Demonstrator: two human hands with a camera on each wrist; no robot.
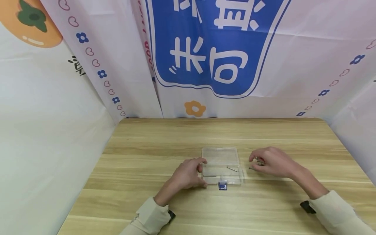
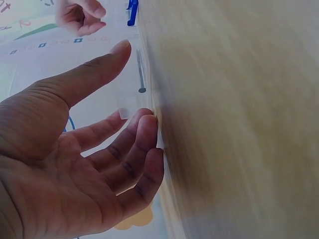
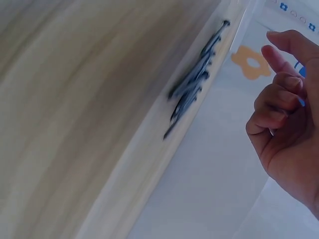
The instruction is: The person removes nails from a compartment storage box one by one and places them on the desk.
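Observation:
A clear plastic box [image 1: 220,179] lies with its lid [image 1: 220,156] laid back on the table. Two nails show in it: one nail [image 1: 210,176] at the left, the other [image 1: 233,169] slanted at the right. My left hand [image 1: 188,173] spans the box's left end, thumb at the near corner and fingers toward the hinge side; in the left wrist view the hand [image 2: 84,149] has bent fingers against the tabletop. Right of the box, my right hand [image 1: 271,161] hovers with loosely bent fingers beside a small pile of nails [image 3: 197,74], and nothing shows in its grasp.
A blue tab [image 1: 222,186] sits at the box's front edge. The wooden table [image 1: 141,147] meets a printed white cloth [image 1: 117,65] at its back, and more cloth hangs at both sides. Both wrists carry dark straps under light sleeves [image 1: 337,209].

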